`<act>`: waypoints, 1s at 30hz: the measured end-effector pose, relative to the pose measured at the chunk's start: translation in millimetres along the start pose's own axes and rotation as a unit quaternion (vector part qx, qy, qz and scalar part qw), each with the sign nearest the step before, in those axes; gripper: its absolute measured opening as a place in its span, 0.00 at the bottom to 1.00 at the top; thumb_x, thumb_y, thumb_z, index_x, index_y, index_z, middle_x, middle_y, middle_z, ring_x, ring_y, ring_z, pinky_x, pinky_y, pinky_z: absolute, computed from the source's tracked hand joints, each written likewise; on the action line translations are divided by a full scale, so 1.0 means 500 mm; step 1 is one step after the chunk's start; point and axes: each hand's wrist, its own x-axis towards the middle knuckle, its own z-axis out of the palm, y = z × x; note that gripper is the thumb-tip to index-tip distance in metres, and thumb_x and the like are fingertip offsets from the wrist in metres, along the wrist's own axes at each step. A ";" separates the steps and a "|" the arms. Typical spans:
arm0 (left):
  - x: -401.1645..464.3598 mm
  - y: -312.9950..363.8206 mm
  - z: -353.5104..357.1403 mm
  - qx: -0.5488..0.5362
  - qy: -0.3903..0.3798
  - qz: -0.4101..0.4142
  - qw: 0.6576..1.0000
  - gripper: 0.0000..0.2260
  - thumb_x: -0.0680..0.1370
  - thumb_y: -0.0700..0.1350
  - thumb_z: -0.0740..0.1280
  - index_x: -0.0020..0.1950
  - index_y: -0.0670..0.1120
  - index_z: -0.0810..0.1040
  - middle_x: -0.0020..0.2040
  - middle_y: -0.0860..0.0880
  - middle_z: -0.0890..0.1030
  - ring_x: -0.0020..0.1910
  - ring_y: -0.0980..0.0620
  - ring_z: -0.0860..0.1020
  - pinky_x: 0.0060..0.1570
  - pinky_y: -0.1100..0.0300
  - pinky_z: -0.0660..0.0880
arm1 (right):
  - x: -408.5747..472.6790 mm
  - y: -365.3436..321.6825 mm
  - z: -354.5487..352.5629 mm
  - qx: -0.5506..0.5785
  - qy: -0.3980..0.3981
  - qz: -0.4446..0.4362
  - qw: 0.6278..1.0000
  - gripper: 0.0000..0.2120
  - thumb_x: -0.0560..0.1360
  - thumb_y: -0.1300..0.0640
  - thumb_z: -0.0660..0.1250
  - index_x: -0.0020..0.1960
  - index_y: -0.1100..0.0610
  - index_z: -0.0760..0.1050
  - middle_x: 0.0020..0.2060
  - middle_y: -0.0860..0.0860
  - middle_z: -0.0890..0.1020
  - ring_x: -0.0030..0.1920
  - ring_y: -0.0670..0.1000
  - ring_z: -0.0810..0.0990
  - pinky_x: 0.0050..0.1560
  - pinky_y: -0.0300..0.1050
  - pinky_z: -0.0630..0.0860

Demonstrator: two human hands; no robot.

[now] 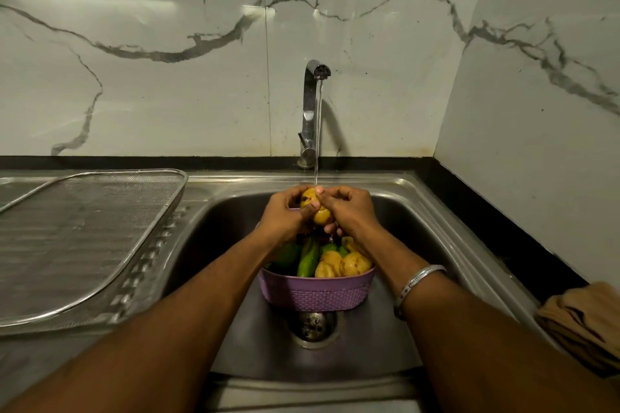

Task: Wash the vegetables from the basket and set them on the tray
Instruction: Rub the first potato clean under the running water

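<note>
While water from the tap (315,84) runs, we grip a potato (313,206) w/ both hands, left hand (285,216) & right hand (349,211) curled round it, long axis slanting far-left to near-right, above the purple basket (315,292) in the steel sink (419,211); mesh tray (84,245) left, marble walls.

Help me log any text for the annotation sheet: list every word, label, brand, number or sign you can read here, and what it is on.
None: no readable text shows in this view.
The tap, the purple basket, the mesh tray and the sink carry no visible lettering.
The bangle has small marks, too small and blurred to read.
</note>
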 end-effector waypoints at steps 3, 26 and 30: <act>0.007 -0.006 0.001 0.005 0.032 -0.004 0.999 0.17 0.80 0.39 0.68 0.69 0.46 0.77 0.61 0.44 0.82 0.59 0.46 0.82 0.56 0.47 0.82 | 0.003 -0.003 -0.001 0.058 -0.041 0.035 0.997 0.09 0.80 0.58 0.70 0.60 0.53 0.82 0.46 0.57 0.86 0.28 0.48 0.78 0.27 0.37 0.78; 0.026 -0.021 0.027 0.058 0.059 -0.147 0.986 0.24 0.84 0.58 0.52 0.68 0.40 0.70 0.46 0.42 0.80 0.36 0.47 0.79 0.25 0.61 0.72 | 0.007 0.018 0.019 -0.022 -0.012 0.016 1.000 0.15 0.77 0.44 0.72 0.53 0.56 0.85 0.35 0.53 0.85 0.28 0.44 0.81 0.28 0.38 0.76; 0.019 -0.010 0.019 0.067 0.073 -0.190 0.977 0.21 0.85 0.54 0.49 0.59 0.40 0.74 0.36 0.45 0.73 0.29 0.52 0.69 0.26 0.62 0.64 | 0.006 0.015 0.013 0.046 -0.071 0.094 0.992 0.14 0.80 0.51 0.70 0.55 0.63 0.82 0.33 0.58 0.83 0.29 0.50 0.82 0.27 0.40 0.78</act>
